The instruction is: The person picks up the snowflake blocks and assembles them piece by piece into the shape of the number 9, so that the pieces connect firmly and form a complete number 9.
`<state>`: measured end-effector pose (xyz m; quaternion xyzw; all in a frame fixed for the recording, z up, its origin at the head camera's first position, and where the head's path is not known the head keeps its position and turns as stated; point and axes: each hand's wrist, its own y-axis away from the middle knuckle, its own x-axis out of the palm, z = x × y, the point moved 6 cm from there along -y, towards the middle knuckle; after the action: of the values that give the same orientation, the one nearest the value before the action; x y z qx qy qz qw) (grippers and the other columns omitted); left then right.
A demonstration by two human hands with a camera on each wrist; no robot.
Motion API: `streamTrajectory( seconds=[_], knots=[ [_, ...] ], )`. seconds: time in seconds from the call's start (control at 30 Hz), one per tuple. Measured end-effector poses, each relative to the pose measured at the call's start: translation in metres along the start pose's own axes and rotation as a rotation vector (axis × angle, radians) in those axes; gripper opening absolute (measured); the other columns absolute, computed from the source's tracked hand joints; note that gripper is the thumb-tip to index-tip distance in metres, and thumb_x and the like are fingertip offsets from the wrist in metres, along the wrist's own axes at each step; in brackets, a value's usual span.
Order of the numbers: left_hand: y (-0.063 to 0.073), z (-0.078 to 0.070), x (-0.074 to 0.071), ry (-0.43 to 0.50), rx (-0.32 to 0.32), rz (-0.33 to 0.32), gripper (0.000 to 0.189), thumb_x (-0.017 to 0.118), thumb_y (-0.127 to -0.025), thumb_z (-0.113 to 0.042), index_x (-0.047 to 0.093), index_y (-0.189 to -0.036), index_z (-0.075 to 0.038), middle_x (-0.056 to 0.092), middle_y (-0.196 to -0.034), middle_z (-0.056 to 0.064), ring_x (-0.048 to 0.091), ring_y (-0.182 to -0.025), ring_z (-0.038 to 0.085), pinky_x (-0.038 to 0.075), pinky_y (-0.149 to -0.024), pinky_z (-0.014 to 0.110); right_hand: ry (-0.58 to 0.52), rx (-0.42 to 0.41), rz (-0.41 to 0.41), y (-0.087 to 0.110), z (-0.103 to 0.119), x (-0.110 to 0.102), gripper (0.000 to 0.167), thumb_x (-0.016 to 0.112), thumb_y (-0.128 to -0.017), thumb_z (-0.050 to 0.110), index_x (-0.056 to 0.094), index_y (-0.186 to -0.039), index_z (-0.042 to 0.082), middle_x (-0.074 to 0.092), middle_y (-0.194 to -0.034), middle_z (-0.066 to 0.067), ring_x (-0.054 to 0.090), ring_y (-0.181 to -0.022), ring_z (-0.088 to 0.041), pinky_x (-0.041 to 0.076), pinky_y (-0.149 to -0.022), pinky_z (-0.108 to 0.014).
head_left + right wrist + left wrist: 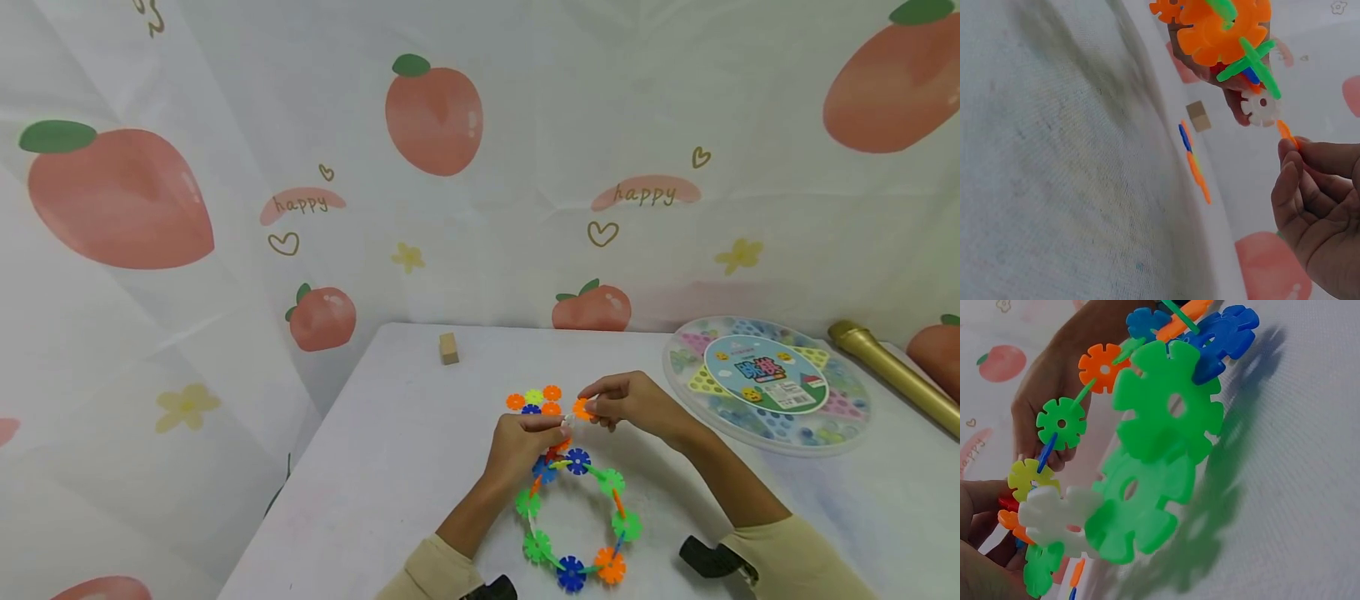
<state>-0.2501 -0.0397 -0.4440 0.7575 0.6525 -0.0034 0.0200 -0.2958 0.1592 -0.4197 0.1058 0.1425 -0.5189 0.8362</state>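
In the head view, a ring of linked plastic snowflake discs (pixel 627 526) in green, blue and orange hangs below my hands. My left hand (pixel 513 446) grips the top of this chain, thumb and fingers pinching around a white snowflake disc (pixel 1261 109). An orange snowflake disc (pixel 1287 133) is pinched on edge between the thumb and fingertips of my right hand (pixel 633 404), right at the rim of the white one. From the left wrist view, large green discs (pixel 1169 403) of the chain fill the middle and partly cover the right hand behind.
Several loose snowflake discs (pixel 515 402) lie just beyond my left hand. A small wooden block (pixel 448 348) stands near the white table's back edge. To the right is a round clear plastic box (pixel 686 392) with a label, beside a gold rod-shaped object (pixel 900 371).
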Motion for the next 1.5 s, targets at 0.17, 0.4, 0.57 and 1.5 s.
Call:
streamTrajectory(
  seconds=[0.17, 0.4, 0.57, 1.5],
  knots=[
    [0.001, -0.001, 0.0, -0.004, 0.004, 0.013, 0.021, 0.08, -0.096, -0.014, 0.082, -0.111, 0.0, 0.081, -0.097, 0.013, 0.08, -0.082, 0.029, 0.064, -0.076, 0.028, 0.002, -0.001, 0.004, -0.001, -0.002, 0.001, 0.031, 0.073, -0.1, 0.021, 0.075, -0.119, -0.004, 0.075, -0.094, -0.025, 0.07, -0.081, -0.04, 0.064, -0.074, -0.038],
    [0.0, -0.001, 0.001, -0.035, 0.021, 0.021, 0.019, 0.081, -0.095, -0.017, 0.084, -0.107, -0.001, 0.082, -0.093, 0.011, 0.08, -0.084, 0.02, 0.063, -0.078, 0.025, 0.019, -0.013, 0.004, 0.0, -0.002, 0.003, 0.029, 0.073, -0.1, 0.021, 0.078, -0.117, -0.001, 0.076, -0.096, -0.026, 0.07, -0.08, -0.04, 0.063, -0.074, -0.04],
    [0.0, -0.001, 0.002, -0.034, 0.025, 0.052, 0.018, 0.08, -0.096, -0.017, 0.084, -0.107, -0.003, 0.082, -0.093, 0.009, 0.08, -0.085, 0.018, 0.063, -0.08, 0.026, 0.054, -0.038, 0.011, 0.002, 0.003, 0.003, 0.029, 0.071, -0.101, 0.021, 0.078, -0.119, -0.001, 0.075, -0.095, -0.025, 0.068, -0.074, -0.029, 0.06, -0.073, -0.041],
    [0.001, -0.002, 0.003, -0.128, 0.093, 0.038, 0.014, 0.082, -0.094, -0.018, 0.086, -0.098, -0.004, 0.082, -0.091, 0.004, 0.078, -0.081, 0.011, 0.062, -0.077, 0.021, -0.027, -0.058, 0.062, 0.006, 0.006, 0.011, 0.026, 0.07, -0.1, 0.011, 0.076, -0.115, -0.009, 0.074, -0.082, -0.017, 0.068, -0.066, -0.019, 0.063, -0.067, -0.031]
  ],
)
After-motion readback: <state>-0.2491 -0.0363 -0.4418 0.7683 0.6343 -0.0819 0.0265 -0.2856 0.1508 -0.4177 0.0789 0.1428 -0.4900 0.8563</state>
